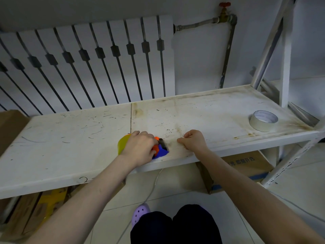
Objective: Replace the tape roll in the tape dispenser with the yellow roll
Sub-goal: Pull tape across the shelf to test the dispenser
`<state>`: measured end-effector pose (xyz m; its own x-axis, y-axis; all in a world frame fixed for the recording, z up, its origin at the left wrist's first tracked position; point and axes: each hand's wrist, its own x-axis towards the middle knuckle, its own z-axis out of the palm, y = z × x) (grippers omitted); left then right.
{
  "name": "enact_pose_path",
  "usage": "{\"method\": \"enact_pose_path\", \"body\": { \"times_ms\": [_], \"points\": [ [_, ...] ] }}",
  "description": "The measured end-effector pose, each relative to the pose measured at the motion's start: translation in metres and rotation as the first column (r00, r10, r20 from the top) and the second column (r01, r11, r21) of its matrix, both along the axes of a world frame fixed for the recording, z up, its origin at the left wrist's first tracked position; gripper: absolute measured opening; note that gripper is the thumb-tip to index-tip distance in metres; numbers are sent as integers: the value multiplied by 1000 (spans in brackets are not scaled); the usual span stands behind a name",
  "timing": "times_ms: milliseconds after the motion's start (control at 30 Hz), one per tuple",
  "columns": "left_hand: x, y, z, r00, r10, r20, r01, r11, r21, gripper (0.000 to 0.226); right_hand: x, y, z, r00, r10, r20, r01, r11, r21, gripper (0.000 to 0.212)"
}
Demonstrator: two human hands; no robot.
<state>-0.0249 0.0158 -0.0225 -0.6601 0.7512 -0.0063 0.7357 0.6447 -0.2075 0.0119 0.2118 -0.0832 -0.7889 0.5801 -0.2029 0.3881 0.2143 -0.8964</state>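
A blue tape dispenser (162,152) with orange parts lies near the front edge of the white shelf (70,138). The yellow roll (123,144) sits at its left end and is mostly hidden under my left hand (140,147). That hand presses down over the dispenser and the roll and grips them. My right hand (191,140) rests on the shelf just to the right of the dispenser, with its fingers curled and pinched together. Nothing shows between those fingers. A pale beige tape roll (263,121) lies flat at the far right of the shelf.
A radiator (88,64) and a pipe with a red valve (224,5) stand behind the shelf. The shelf's white upright posts (284,67) rise at the right. Cardboard boxes (246,166) sit on the floor under the shelf. My knees and a purple shoe (140,213) are below.
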Motion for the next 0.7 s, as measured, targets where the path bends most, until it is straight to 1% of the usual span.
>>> {"method": "enact_pose_path", "body": {
  "times_ms": [133, 333, 467, 567, 700],
  "points": [
    [-2, 0, -4, 1000, -8, -15, 8, 1000, -4, 35, -2, 3, 3, 999, 38, 18, -38, 999, 29, 23],
    [-1, 3, -2, 1000, 8, -16, -10, 996, -85, 35, -7, 2, 3, 996, 72, 54, -75, 995, 66, 24],
    [-1, 4, 0, 1000, 11, -7, -12, 993, -118, 35, -8, 1, 3, 995, 84, 48, -88, 994, 70, 26],
    [-1, 3, -1, 1000, 5, -26, -8, 992, -127, 34, -7, 0, 3, 998, 64, -12, -63, 994, 88, 24],
    [2, 5, -3, 997, -12, -75, -3, 980, -199, 38, -7, -7, 4, 985, 16, -171, 6, 991, 131, 19]
  ]
}}
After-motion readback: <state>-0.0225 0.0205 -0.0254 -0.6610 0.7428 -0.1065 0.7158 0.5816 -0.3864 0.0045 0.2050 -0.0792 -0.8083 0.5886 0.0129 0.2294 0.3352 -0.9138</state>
